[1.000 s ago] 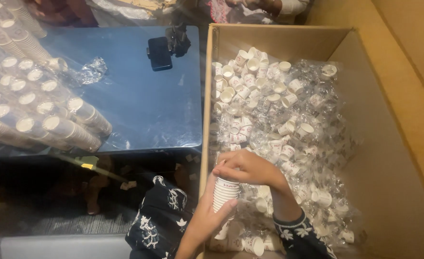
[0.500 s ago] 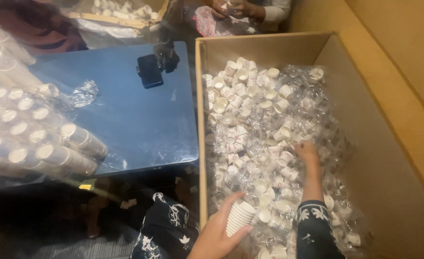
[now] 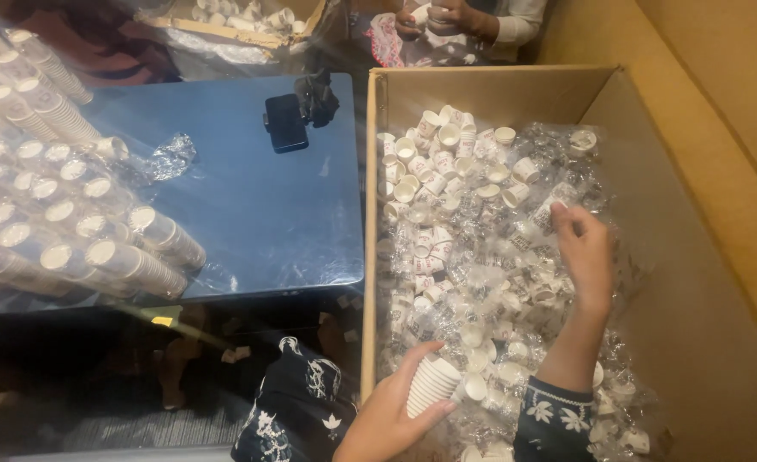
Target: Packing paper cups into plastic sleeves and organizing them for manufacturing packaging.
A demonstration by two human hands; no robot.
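Hundreds of small paper cups fill a carton as two hands sort through them

A person's left hand [image 3: 391, 411] is curled around a short stack of white paper cups [image 3: 431, 384], fingers wrapped along its side, held low at the near edge of a large cardboard box [image 3: 695, 282]. The right hand [image 3: 585, 250], reaching further into the box, rests with fingers spread and bent down onto the heap of loose cups and crumpled clear plastic wrap [image 3: 481, 257]; whether it has pinched any cup or wrap cannot be told from this angle. A dark sleeve with a pale floral pattern [image 3: 558, 419] covers the right forearm.

The loose cups lie mostly on their sides or mouth-up, thickest toward the far left corner of the box, mixed throughout with the wrap.

Left of the box stands a blue worktop [image 3: 250, 214]. On its left part lie long sleeves of stacked cups in clear plastic [image 3: 70, 214], piled side by side with their open ends toward the camera. A dark phone on a small stand [image 3: 289, 120] sits near the worktop's far edge, and a scrap of clear wrap [image 3: 169, 156] lies near it.

At the top of the view, another person's hands [image 3: 447, 15] hold something small and white.
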